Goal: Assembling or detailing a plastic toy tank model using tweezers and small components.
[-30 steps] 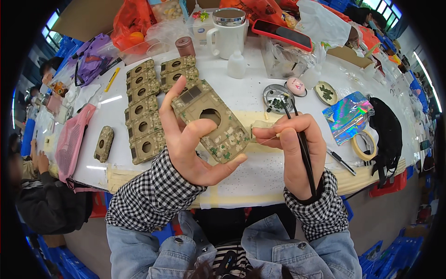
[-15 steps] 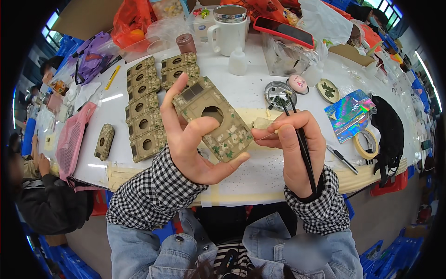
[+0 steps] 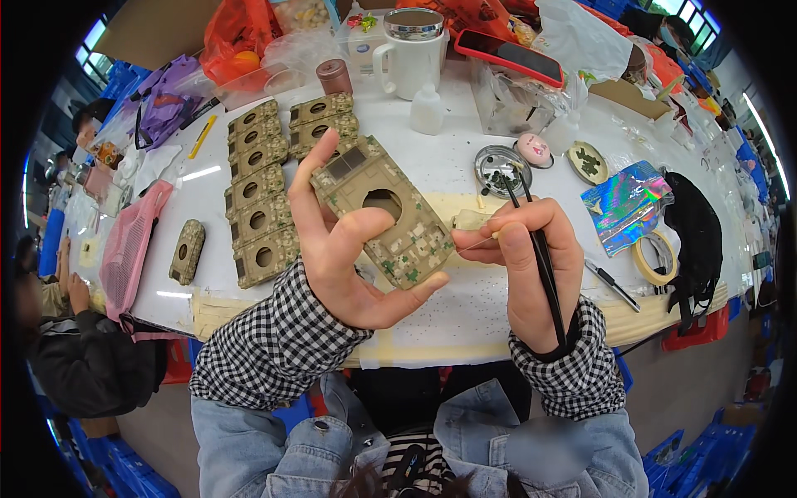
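My left hand (image 3: 340,245) grips a model tank hull (image 3: 415,241) in tan and green camouflage, tilted, with a round hole in its top. Its thumb lies by the hole. In my right hand (image 3: 535,257) are black tweezers (image 3: 544,278), their tips pointing away from me. The thumb and forefinger also pinch a thin pale stick or needle (image 3: 477,244), its tip close to the hull's right corner. Behind those fingers a small beige piece (image 3: 469,219) is partly hidden. Beyond the tweezers a round clear dish (image 3: 491,186) contains small dark green parts.
Several matching hulls (image 3: 259,221) stand in two rows at left, a separate camouflage piece (image 3: 188,251) beside them. A lidded white mug (image 3: 413,70), dropper bottle (image 3: 427,112) and red-cased phone (image 3: 508,56) are farther back. Masking tape (image 3: 642,259) and a pen (image 3: 613,285) lie at right.
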A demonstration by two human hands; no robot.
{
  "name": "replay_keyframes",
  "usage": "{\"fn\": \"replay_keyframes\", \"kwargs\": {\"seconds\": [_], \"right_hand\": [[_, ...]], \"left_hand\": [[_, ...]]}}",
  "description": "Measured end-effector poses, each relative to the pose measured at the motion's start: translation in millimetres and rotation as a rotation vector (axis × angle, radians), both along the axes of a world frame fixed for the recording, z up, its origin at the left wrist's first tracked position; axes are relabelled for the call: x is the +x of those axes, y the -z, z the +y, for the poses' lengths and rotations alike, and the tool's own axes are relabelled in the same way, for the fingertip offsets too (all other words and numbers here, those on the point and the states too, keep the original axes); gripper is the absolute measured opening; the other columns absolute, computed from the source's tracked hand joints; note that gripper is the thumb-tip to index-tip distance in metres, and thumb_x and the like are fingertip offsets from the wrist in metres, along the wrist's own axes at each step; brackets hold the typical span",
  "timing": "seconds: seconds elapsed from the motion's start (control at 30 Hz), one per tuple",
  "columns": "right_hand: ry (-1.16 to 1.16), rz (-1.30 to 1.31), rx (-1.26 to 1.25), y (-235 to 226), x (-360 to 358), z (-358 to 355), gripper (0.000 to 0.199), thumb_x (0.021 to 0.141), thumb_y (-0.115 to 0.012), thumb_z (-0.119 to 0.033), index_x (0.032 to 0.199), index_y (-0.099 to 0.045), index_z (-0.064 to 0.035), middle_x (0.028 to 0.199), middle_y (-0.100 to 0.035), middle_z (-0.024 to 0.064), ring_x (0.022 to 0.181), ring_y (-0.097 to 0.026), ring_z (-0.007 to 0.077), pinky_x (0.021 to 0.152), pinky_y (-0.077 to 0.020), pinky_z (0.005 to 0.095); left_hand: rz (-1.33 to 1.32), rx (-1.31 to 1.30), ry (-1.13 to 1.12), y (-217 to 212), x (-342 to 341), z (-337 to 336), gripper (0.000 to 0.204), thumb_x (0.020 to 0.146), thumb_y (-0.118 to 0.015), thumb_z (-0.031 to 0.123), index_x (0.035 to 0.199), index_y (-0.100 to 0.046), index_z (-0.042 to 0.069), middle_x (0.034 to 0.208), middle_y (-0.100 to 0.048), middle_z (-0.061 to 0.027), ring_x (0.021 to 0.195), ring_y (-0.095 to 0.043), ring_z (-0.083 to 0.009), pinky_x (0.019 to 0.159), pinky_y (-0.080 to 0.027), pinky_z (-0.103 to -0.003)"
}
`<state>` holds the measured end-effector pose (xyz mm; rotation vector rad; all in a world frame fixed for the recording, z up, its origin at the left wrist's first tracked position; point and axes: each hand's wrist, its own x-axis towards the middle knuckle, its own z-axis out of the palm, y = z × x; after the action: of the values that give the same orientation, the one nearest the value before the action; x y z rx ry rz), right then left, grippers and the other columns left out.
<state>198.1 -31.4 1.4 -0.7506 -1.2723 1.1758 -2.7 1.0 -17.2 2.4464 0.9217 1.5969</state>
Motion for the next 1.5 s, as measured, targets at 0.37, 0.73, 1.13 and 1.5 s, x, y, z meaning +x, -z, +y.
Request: {"fn": "replay_keyframes", "kwargs": {"seconds": [0.37, 0.73, 1.13, 1.5], "right_hand": [[-0.007, -0.011, 0.012, 0, 1, 0, 0.011, 0.099, -0.049, -0.008, 0.099, -0.049, 0.0030, 0.092, -0.063, 0.0120, 0.094, -0.067, 0.0185, 0.083, -0.0569, 0.0307], [-0.011, -0.002, 0.014, 1, 1, 0, 0.011, 0.099, -0.049, -0.008, 0.099, -0.049, 0.0032, 0.092, -0.062, 0.0114, 0.094, -0.067, 0.0187, 0.083, -0.0567, 0.0305], [-0.010, 0.006, 0.010, 0, 0, -1, 0.011, 0.099, -0.049, -0.008, 0.099, -0.049, 0.0035, 0.093, -0.061, 0.0111, 0.095, -0.067, 0.0196, 0.083, -0.0569, 0.0312], [0.146, -0.133, 0.134, 5, 15, 6, 0.010, 0.097, -0.052, -0.007, 0.098, -0.052, 0.0038, 0.090, -0.060, 0.0097, 0.089, -0.066, 0.0171, 0.078, -0.0543, 0.0306]], "left_hand": [[0.062, -0.027, 0.007, -1, -2, -2, 0.060, 0.069, -0.084, 0.032, 0.106, -0.043, 0.008, 0.144, -0.014, -0.0331, 0.126, -0.043, -0.0480, 0.100, -0.044, -0.050], [-0.047, 0.006, 0.013, 4, 0, 1, 0.055, 0.062, -0.087, 0.028, 0.100, -0.052, 0.009, 0.143, -0.017, -0.0352, 0.111, -0.055, -0.0394, 0.091, -0.049, -0.043], [0.044, -0.042, 0.024, 0, -2, -2, 0.061, 0.069, -0.084, 0.031, 0.108, -0.042, 0.009, 0.144, -0.014, -0.0324, 0.126, -0.043, -0.0485, 0.101, -0.044, -0.050], [0.067, -0.016, 0.001, 0, -2, -1, 0.059, 0.071, -0.082, 0.032, 0.107, -0.042, 0.008, 0.143, -0.015, -0.0327, 0.125, -0.044, -0.0481, 0.100, -0.044, -0.050]]}}
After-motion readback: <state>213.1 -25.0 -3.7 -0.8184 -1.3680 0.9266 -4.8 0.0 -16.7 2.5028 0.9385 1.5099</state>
